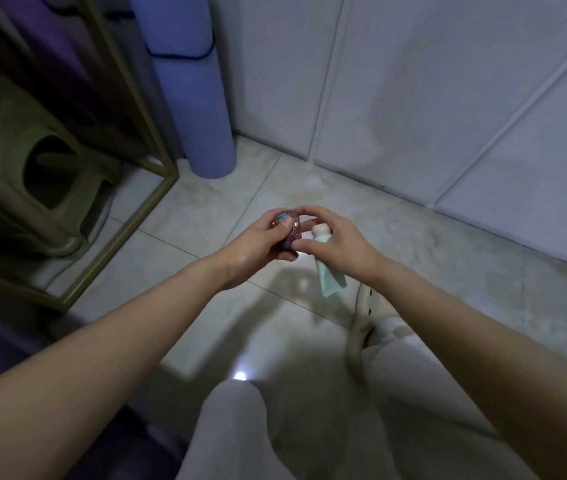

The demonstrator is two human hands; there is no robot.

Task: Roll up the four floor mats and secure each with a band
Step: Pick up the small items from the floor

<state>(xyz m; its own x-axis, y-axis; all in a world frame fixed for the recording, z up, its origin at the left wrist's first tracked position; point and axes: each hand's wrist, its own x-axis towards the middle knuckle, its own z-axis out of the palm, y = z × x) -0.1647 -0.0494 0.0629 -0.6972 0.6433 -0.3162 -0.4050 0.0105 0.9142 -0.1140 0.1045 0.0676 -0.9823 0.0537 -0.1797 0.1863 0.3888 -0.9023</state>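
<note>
- Gold frame (157, 188) at far left, with the purple mat (50, 39) dim behind it. Its rail is the edge to avoid.
- Blue mat (192, 98) stands upright in the corner with a black band (185, 56) round it near the top. We judge it to be foam: light, soft, grippy. Best held mid-length with 2 hands.
- Left hand (258, 244) curls round a patterned object (289, 223); we cannot tell what it is.
- Right hand (334, 237) touches that object's top and clasps a pale green piece (330, 275).
- Tiled floor (206, 209) gives working room; wall panels (448, 98) bound the right.
</note>
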